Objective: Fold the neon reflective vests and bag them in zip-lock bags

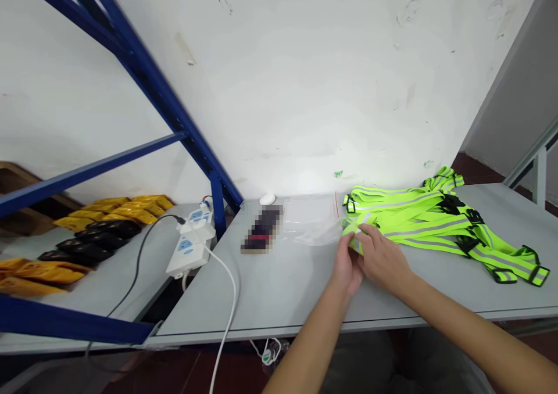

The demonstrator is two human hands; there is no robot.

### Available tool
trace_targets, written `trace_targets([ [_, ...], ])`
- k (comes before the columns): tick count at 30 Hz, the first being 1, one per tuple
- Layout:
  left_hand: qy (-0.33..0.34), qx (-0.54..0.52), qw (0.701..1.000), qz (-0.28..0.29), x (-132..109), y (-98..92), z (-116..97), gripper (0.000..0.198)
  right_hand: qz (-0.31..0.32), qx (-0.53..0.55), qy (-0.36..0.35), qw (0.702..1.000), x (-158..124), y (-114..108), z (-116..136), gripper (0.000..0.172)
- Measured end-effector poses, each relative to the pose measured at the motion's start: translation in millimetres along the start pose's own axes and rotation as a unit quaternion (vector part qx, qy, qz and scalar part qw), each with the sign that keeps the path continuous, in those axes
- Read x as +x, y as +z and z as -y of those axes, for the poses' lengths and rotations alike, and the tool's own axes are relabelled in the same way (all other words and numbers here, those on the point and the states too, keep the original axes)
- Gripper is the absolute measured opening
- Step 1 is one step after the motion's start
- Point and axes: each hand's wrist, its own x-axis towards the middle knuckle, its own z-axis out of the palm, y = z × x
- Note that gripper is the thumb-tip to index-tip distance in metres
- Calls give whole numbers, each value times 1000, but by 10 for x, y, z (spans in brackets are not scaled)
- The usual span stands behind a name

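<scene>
Lime-green folded strap (354, 225) is held by both left hand (346, 267) and right hand (386, 259) over the counter (279, 295), clear plastic packaging (308, 209) just leftward, strap pile (418, 214) stretching lengthwise rightward, nearer the right hand.

A grey tabletop (261, 295) carries green straps (436, 226), clear bags (309, 214), 1 white disc (267, 199) and 1 pixelated object (262, 229).

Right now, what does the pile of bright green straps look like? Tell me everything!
The pile of green straps looks like flat fabric, bright green with silvery-gray stripes running lengthwise and black buckles, some clustered. It lies loosely overlapped in a long heap on the gray table, bunched up near the back edge. It is to the right of the green piece held by the left hand and right hand; I can't tell whether they touch.
</scene>
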Motion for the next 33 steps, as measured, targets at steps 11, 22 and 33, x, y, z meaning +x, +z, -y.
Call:
trace_targets([
  [11, -8, 1, 998, 58, 25, -103, -81, 38, 94, 22, -111, 989, -56, -419, -368, 78],
  [22, -89, -14, 992, 93, -25, -92, -166, 51, -41, 68, -144, 986, -371, -144, -268, 51],
  [33, -81, -24, 992, 90, -12, -62, -110, 38, -51, 16, -128, 990, -185, -102, -347, 36],
])
